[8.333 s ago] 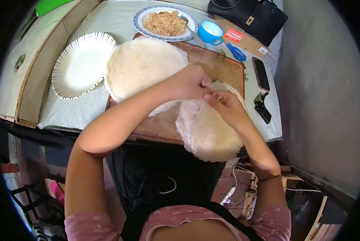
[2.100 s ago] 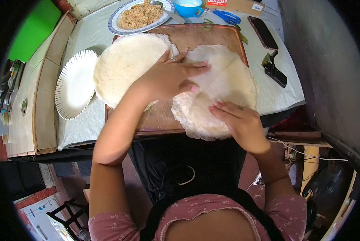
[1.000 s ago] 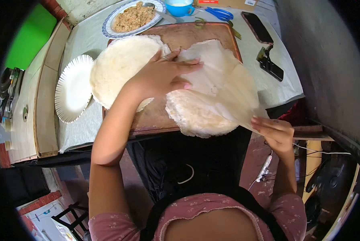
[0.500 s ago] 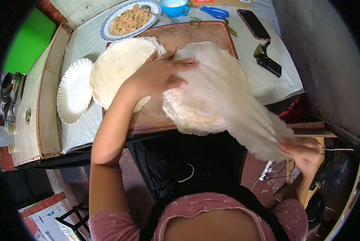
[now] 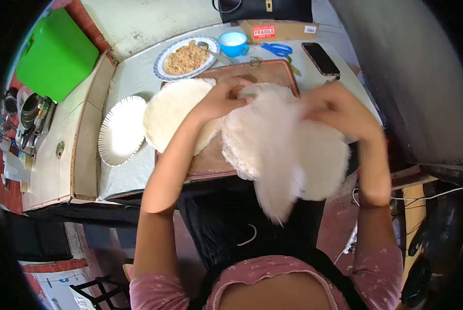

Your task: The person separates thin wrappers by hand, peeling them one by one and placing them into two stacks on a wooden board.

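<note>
A thin round wrapper (image 5: 278,150), blurred by motion, hangs in folds between my two hands, its lower part drooping past the board's front edge. My left hand (image 5: 224,101) pinches its upper left side. My right hand (image 5: 332,111) is closed on its upper right side, smeared by motion. Beneath it lies a ragged-edged stack of wrappers (image 5: 236,150) on the brown wooden board (image 5: 208,164). Another pale round wrapper (image 5: 174,111) rests on the board's left part, partly under my left forearm.
A fluted white paper plate (image 5: 122,132) stands left of the board. Behind are a blue-rimmed plate (image 5: 160,66) of crumbly filling with a spoon, a blue cup (image 5: 233,45), blue-handled scissors (image 5: 277,49), a phone (image 5: 320,58) and a cardboard box (image 5: 288,32).
My right hand has moved up and inward from the lower right, lifting the wrapper. My left hand has gone from spread on the stack to pinching the wrapper. The view has tilted up.
</note>
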`<state>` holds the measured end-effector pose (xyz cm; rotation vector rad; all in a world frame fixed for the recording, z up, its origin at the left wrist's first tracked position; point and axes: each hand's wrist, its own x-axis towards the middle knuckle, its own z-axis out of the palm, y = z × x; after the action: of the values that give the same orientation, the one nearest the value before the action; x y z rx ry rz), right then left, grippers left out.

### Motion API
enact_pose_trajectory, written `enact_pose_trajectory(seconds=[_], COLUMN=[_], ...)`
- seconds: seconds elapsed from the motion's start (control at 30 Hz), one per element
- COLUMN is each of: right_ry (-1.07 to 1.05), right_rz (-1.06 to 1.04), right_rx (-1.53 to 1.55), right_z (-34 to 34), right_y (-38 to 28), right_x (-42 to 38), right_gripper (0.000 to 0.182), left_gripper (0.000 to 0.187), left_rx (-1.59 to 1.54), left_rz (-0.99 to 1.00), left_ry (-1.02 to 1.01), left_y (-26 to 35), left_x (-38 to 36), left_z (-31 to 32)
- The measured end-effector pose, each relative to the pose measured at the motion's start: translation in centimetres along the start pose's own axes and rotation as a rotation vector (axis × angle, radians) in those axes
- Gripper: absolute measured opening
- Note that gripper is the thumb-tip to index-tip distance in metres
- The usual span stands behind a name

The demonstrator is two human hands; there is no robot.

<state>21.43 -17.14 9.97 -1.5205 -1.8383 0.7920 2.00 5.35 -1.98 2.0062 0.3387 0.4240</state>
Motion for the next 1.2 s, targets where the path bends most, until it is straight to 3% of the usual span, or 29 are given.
enact_pose_trajectory(seconds=[0.03,0.07,0.17,0.2,0.3,0.33,0.53,0.6,0.7,0.77,0.93,1.03,1.2], right_ry=[-0.016,0.038,0.062,0.08,0.192,0.242,0.429,0.449,0.473,0.447,0.263,0.228,0.286], right_rz=[-0.025,-0.123,-0.07,-0.033,0.077,0.115,-0.176,-0.106,-0.107,-0.062,0.264,0.411,0.448], right_rx=[-0.065,-0.127,0.087,0.081,0.01,-0.021,-0.106,-0.116,-0.24,-0.318,-0.264,-0.253,-0.409], right_z=[0.4,1.2,3.1,3.5,3.6,3.6,4.6,4.6,3.8,3.2,3.0,3.3,3.8], right_y=[2.5,7.1,13.9,13.6,11.9,11.1,13.7,12.9,12.4,12.0,9.9,8.9,7.5], right_x=[3.2,6.1,10.1,10.3,9.7,9.2,7.7,6.6,4.4,2.4,-0.7,-0.3,-0.3], right_gripper=[0.027,0.025,0.025,0.027,0.03,0.03,0.04,0.042,0.044,0.046,0.058,0.061,0.056], left_gripper=[0.038,0.029,0.027,0.034,0.043,0.042,0.049,0.05,0.05,0.052,0.057,0.058,0.055], left_rx=[-0.127,-0.275,-0.054,-0.123,0.065,0.1,0.211,0.257,0.336,0.349,0.433,0.754,1.014], left_rz=[0.006,0.142,-0.055,-0.104,-0.163,-0.104,0.136,0.205,0.18,-0.086,-0.419,-0.384,-0.271], left_ry=[0.09,0.178,0.171,0.267,0.166,0.176,0.278,0.308,0.425,0.59,0.696,0.712,0.757], left_y=[-0.5,0.0,-0.9,-0.5,0.5,0.2,0.7,1.8,4.9,6.7,0.9,-1.1,-0.2], left_x=[0.4,0.6,1.8,1.8,1.5,1.6,1.5,0.9,-2.3,-5.6,-10.9,-11.6,-12.2], left_z=[0.3,1.3,0.6,1.0,0.8,1.0,2.3,2.3,-0.7,-3.6,-9.5,-8.4,-6.5])
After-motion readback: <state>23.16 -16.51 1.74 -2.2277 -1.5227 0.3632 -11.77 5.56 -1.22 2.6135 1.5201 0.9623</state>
